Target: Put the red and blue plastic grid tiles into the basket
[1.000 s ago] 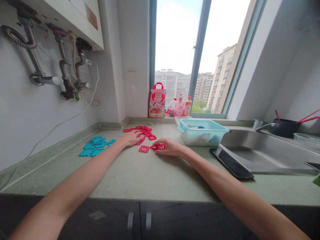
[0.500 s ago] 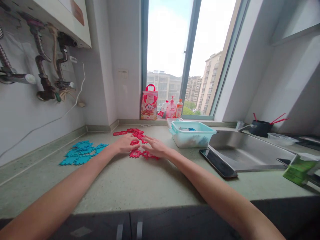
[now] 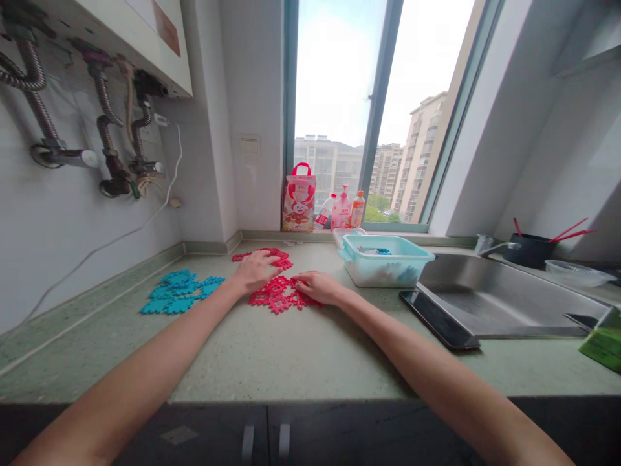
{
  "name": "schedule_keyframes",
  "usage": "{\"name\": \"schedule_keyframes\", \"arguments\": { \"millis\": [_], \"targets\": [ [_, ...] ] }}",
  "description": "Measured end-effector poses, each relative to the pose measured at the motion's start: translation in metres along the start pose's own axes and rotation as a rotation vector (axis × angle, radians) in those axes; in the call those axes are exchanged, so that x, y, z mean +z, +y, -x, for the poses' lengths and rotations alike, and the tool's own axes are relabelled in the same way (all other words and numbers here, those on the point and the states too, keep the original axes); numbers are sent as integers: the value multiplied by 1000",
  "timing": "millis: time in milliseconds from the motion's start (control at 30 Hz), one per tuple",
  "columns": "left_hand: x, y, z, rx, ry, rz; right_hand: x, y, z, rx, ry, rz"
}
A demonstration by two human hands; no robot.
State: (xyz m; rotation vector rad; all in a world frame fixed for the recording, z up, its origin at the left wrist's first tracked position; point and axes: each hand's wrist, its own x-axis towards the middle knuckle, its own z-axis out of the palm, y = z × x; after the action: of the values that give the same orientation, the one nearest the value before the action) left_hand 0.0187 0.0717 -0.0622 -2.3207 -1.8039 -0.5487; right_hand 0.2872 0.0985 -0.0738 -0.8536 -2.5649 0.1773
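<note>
Flat red plastic pieces with toothed edges lie in two groups on the counter: a back group (image 3: 279,257) and a front group (image 3: 279,301). My left hand (image 3: 255,270) rests over the gap between them, fingers stretched out and slightly apart; it covers part of the red pieces. At the right side of the front group, my right hand (image 3: 319,287) has its fingers bent together on the edge of a red piece; the fingertips are partly hidden. Similar blue toothed pieces (image 3: 182,291) are heaped to the left of my left forearm.
A light-blue plastic tub (image 3: 383,275) holds several pieces, with a black phone (image 3: 436,320) in front of it. A steel sink (image 3: 490,294) is on the right. Bottles (image 3: 342,210) and a printed bag (image 3: 299,200) stand by the window. The counter (image 3: 272,362) reaches toward me.
My left hand has shifted from the front red pieces toward the back group. The right hand's fingers have drawn in from spread to bent. Front red pieces are gathered closer together.
</note>
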Motion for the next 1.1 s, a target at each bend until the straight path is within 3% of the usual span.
{"name": "schedule_keyframes", "arguments": {
  "millis": [67, 133, 233, 333, 467, 600, 667, 767, 867, 933, 1000, 1100],
  "targets": [
    [6, -7, -3, -168, -70, -38, -1, 1, -1, -6, -61, -13],
    [9, -13, -5, -245, -201, -20, -4, 1, -1, 1, -89, -24],
    [10, -16, -4, -212, -281, 2, -10, 1, 0, 25, -101, -31],
    [10, -16, -4, -127, -207, -21, -15, 1, 3, 43, -78, -65],
    [14, -17, -15, -160, -94, 24, -14, -1, 6, 25, 23, -158],
    [21, -22, -24, -137, -220, 62, -16, -10, 7, -12, 114, -206],
    [23, -24, -25, -86, -241, 62, -27, -16, 8, -100, 190, -139],
    [23, -23, -23, -40, -206, 66, -64, -14, 15, -220, 413, 40],
    [21, -19, -19, 9, -176, 56, -108, 8, 28, -86, 745, 211],
    [19, -15, -17, 41, -124, 55, -129, 31, 38, 62, 853, 315],
    [19, -13, -17, 60, -43, 80, -138, 54, 47, 171, 841, 378],
    [21, -14, -22, -4, 60, 144, -136, 73, 52, 267, 744, 407]
  ]
}}
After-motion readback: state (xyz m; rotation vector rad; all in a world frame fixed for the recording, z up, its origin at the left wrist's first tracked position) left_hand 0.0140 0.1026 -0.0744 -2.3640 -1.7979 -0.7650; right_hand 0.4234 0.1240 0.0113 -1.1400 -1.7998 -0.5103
